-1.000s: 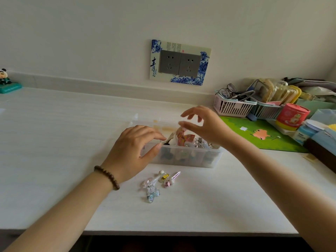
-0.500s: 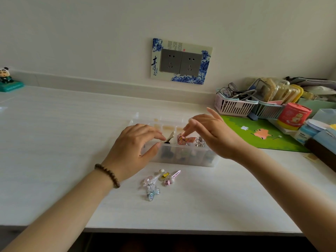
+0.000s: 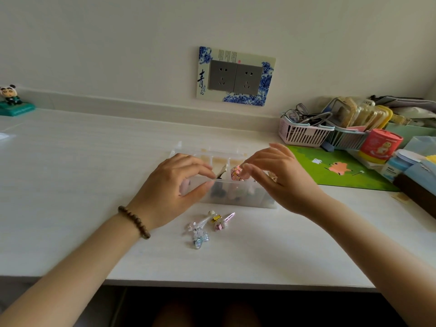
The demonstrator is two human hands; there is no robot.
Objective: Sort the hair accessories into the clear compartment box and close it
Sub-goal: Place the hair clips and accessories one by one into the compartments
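Far left, back edge of the white bench (image 3: 70,185): small panda figurine on a teal base (image 3: 13,100).

Left hand (image 3: 169,192), brown bead bracelet (image 3: 134,221) on the wrist: clamped on the left end of the clear plastic compartment box (image 3: 238,193), thumb on the near wall, fingers over the top rim.

Box sits mid-bench, lid open and folded toward the back edge. Compartments hold mixed dark and pastel accessories; contents too blurred through the wall to itemise.

Loose on the bench just in front of the box, toward the near edge: clear crystal-look hair clip with a bluish bow (image 3: 198,232), touching or just beside a small pink snap clip with a yellow charm (image 3: 221,220).

Right hand (image 3: 283,178): over the middle/right of the box, thumb and fingertips pinched together on a pink patterned fabric hair accessory (image 3: 236,173) at the box's top rim. Cannot tell which compartment.

Right end of bench, back corner: green cartoon mat (image 3: 342,171), white slatted plastic basket with glasses (image 3: 304,133), red cylindrical tin (image 3: 379,146), other clutter.

Wall above: grey double socket in a blue-and-white floral frame (image 3: 236,76).
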